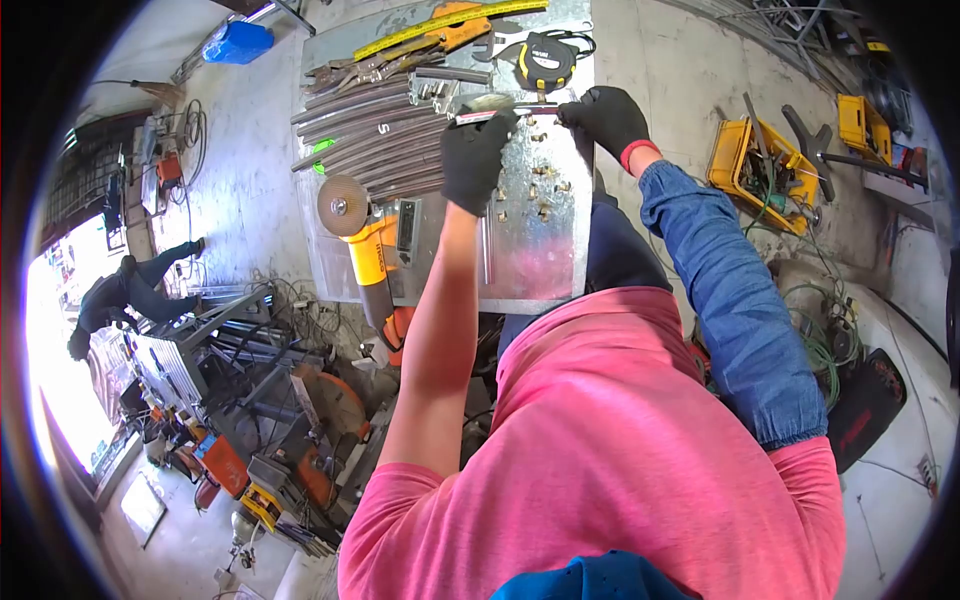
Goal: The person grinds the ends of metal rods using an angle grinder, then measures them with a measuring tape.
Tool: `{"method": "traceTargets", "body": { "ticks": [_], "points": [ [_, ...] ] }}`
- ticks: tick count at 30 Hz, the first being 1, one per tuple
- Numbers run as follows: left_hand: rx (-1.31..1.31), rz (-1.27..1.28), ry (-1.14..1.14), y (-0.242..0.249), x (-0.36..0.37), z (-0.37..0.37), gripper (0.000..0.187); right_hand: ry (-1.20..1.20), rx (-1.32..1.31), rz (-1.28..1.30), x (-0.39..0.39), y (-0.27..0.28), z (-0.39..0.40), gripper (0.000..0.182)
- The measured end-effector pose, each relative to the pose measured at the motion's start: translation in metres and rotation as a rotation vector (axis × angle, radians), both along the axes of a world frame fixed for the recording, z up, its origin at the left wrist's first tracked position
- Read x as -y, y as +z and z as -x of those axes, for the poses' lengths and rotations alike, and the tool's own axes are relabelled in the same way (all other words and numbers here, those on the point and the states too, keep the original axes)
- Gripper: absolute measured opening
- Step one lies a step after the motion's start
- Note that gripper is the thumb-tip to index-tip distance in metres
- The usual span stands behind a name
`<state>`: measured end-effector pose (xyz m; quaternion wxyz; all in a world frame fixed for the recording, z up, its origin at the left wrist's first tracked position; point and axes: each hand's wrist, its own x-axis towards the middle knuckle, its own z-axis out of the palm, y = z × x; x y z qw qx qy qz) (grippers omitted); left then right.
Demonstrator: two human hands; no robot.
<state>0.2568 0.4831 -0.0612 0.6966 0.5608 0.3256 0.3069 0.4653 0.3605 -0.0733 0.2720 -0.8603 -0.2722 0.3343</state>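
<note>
A short thin bar with a reddish edge (530, 110) lies across the upper part of the metal-topped table (530, 275). My black-gloved left hand (477, 165) is closed at its left end, and my black-gloved right hand (608, 120) pinches the other end. Just above the bar sit a tape measure (547, 62) and a wrench (495, 43). Several small metal pieces (540, 190) are scattered below it. Left of my left hand lies a bundle of metal rods (375, 140), with a yellow angle grinder (368, 258) below them.
A yellow rule (450, 27) lies at the table's far edge. On the floor to the right stands a yellow crate (760, 175) of tools and cables. Metal frames and machines (240, 380) crowd the lower left, near another person (140, 285). A blue container (238, 42) is at upper left.
</note>
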Motion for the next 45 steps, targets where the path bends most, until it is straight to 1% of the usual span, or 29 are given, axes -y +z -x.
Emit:
{"method": "traceTargets", "body": {
  "ticks": [1,3,5,7,12,15,18,20,24,26,27,29,33,36,38,45],
  "points": [
    [-0.007,0.006,0.000,0.009,0.004,-0.005,0.013,0.006,0.006,0.002,0.000,0.002,0.000,0.043],
    [-0.166,-0.083,-0.085,0.018,0.009,-0.012,0.013,-0.003,0.013,0.005,0.000,0.003,0.002,0.044],
    [-0.211,-0.095,-0.083,0.017,0.012,-0.018,0.017,-0.008,0.023,0.006,0.000,-0.001,0.002,0.044],
    [-0.307,-0.192,-0.108,0.018,0.012,-0.021,0.016,-0.016,0.038,-0.003,-0.001,-0.005,0.001,0.046],
    [-0.275,-0.166,-0.111,0.017,0.016,-0.020,0.022,0.001,0.057,-0.015,0.000,-0.016,-0.002,0.049],
    [-0.334,-0.174,-0.110,0.022,0.018,-0.021,0.025,0.015,0.062,-0.020,0.001,-0.017,-0.001,0.050],
    [-0.383,-0.111,-0.084,0.024,0.021,-0.020,0.025,-0.010,0.043,-0.037,0.001,-0.022,-0.002,0.050],
    [-0.375,-0.175,-0.092,0.019,0.020,-0.021,0.025,-0.005,0.057,-0.078,0.001,-0.024,-0.002,0.050],
    [-0.333,-0.220,-0.079,0.006,0.020,-0.022,0.026,-0.005,0.042,-0.056,0.001,-0.019,-0.001,0.050],
    [-0.332,-0.359,-0.061,0.001,0.018,-0.023,0.025,-0.025,0.034,-0.062,0.001,-0.021,0.000,0.050],
    [-0.332,-0.360,-0.059,-0.001,0.019,-0.022,0.025,-0.023,0.035,-0.063,0.000,-0.022,-0.001,0.050],
    [-0.338,-0.283,-0.067,0.006,0.021,-0.022,0.024,-0.020,0.049,-0.057,0.001,-0.020,-0.001,0.050],
    [-0.308,-0.269,-0.057,0.011,0.023,-0.022,0.024,-0.016,0.039,-0.044,0.001,-0.013,0.001,0.050],
    [-0.342,-0.209,-0.081,0.012,0.022,-0.021,0.028,-0.007,0.063,-0.053,0.001,-0.015,0.000,0.050],
    [-0.434,-0.141,-0.093,0.018,0.023,-0.021,0.028,-0.001,0.054,-0.064,0.001,-0.015,0.000,0.050],
    [-0.428,-0.193,-0.084,0.022,0.024,-0.022,0.028,-0.010,0.058,-0.046,0.001,-0.014,0.000,0.049]
  ]
}}
